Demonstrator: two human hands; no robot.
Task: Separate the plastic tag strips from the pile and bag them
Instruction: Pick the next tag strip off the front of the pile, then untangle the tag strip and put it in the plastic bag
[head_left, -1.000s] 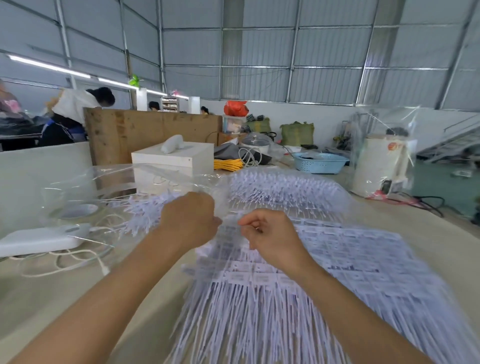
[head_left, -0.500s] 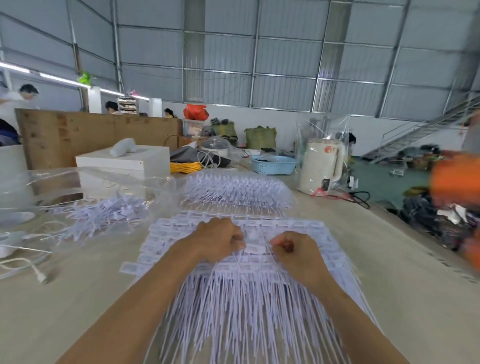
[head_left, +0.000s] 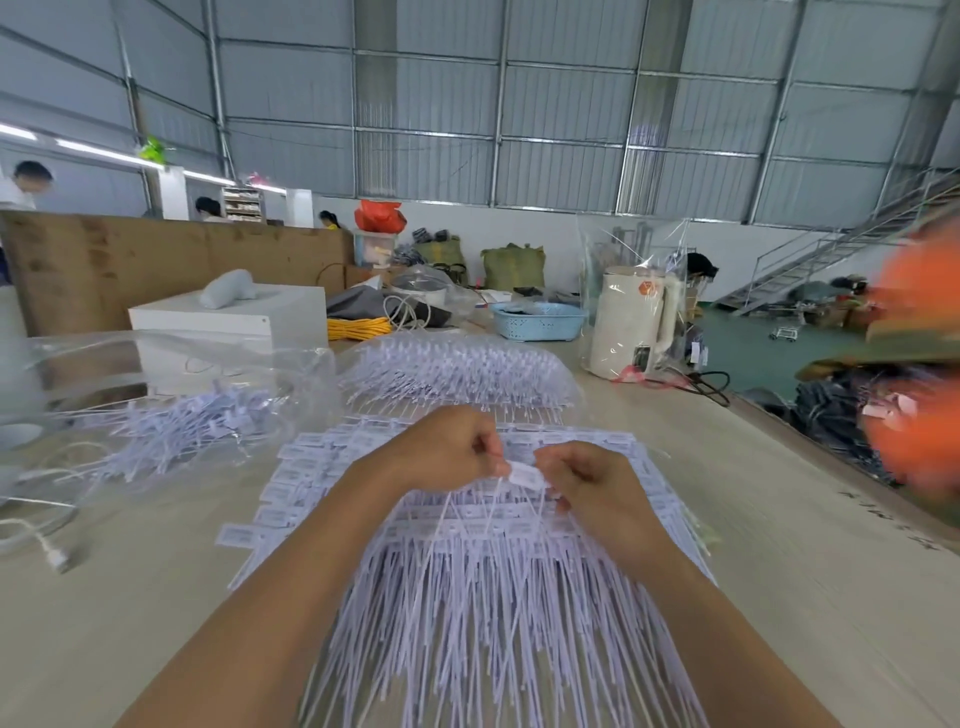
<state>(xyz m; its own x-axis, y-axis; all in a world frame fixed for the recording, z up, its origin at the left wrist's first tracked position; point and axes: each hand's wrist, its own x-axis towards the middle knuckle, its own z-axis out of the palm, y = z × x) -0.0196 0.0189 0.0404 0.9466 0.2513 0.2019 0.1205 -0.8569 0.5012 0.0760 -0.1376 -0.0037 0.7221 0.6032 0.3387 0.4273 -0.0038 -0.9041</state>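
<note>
Nearest the camera, on the pale table (head_left: 779, 597), two bare forearms reach forward over a broad pile of white plastic tag strips (head_left: 467, 597), whose thin tails fan out toward the viewer while their flat label heads lie in overlapping rows farther up. Both hands meet over the upper middle of this pile. The left hand (head_left: 447, 449) is curled, its fingertips pinching the left edge of a single tag (head_left: 527, 474) lifted slightly above the rows; the right hand (head_left: 584, 480) is likewise curled, its fingers closed on the tag's right side, so the small white label sits between the two hands with its tail trailing down to the pile. To the left of the pile, a clear plastic bag (head_left: 171, 364) lies crumpled and open on the table with a loose heap of separated strips (head_left: 176, 431) inside or under it; which cannot be told through the film. A white cable with a plug (head_left: 52, 553) lies at the left edge. Just beyond the hands sits a second batch of strips wrapped in clear film (head_left: 462, 366). Farther back stand a white box (head_left: 234, 317), a coil of yellow cable (head_left: 358, 328), a blue basket (head_left: 537, 321) and a cream kettle (head_left: 634, 322) in plastic wrap. Behind them is a brown board partition (head_left: 156, 260), with people beyond it.
</note>
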